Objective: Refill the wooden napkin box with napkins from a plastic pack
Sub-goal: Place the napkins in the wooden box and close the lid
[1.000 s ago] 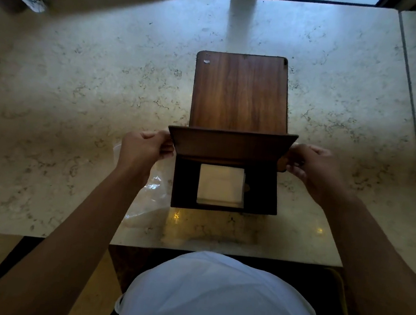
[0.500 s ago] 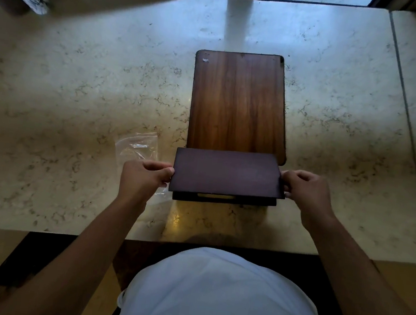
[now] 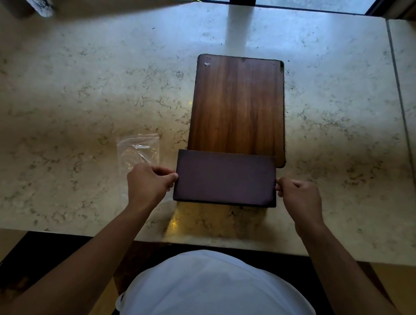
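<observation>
so the wooden napkin box (image 3: 226, 179) sits near the front edge of the marble table (image 3: 79, 89) with its dark lid down flat, covering whatever's inside. left hand (image 3: 147, 185) pinches the lid's left edge, right hand (image 3: 298, 200) pinches the right edge. the far end of the box overlaps a wooden board (image 3: 239, 106). an empty-looking clear plastic bag (image 3: 137, 150) lies just left of the box, partly under the left hand
</observation>
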